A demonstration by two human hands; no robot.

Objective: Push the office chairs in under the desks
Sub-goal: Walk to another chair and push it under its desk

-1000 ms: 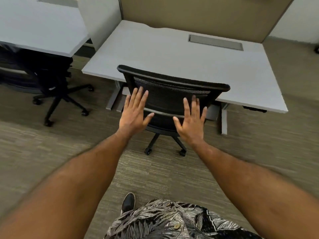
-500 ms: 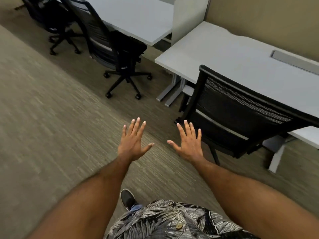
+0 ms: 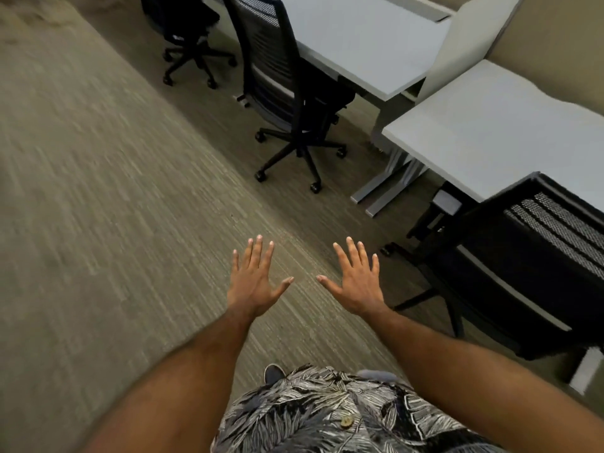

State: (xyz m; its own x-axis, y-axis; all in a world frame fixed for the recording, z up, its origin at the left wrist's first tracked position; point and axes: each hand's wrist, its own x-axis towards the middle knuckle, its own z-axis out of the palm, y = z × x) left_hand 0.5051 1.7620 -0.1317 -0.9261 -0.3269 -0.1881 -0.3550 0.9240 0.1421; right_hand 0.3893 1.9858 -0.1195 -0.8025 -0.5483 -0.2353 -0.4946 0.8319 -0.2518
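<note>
A black mesh-backed office chair stands at the right, its seat tucked under a grey desk. A second black chair stands farther back by another grey desk, its back turned to me and its wheeled base out on the carpet. A third chair is at the top left. My left hand and my right hand float over the carpet with fingers spread, touching nothing. The right hand is just left of the near chair.
Grey-green carpet fills the left half of the view. A pale divider panel stands between the two desks. Grey desk feet lie on the floor between the near chair and the second one. My shoe shows below.
My hands came off the near chair's back and now hang free. My view has swung left, bringing the second and third chairs further into sight.
</note>
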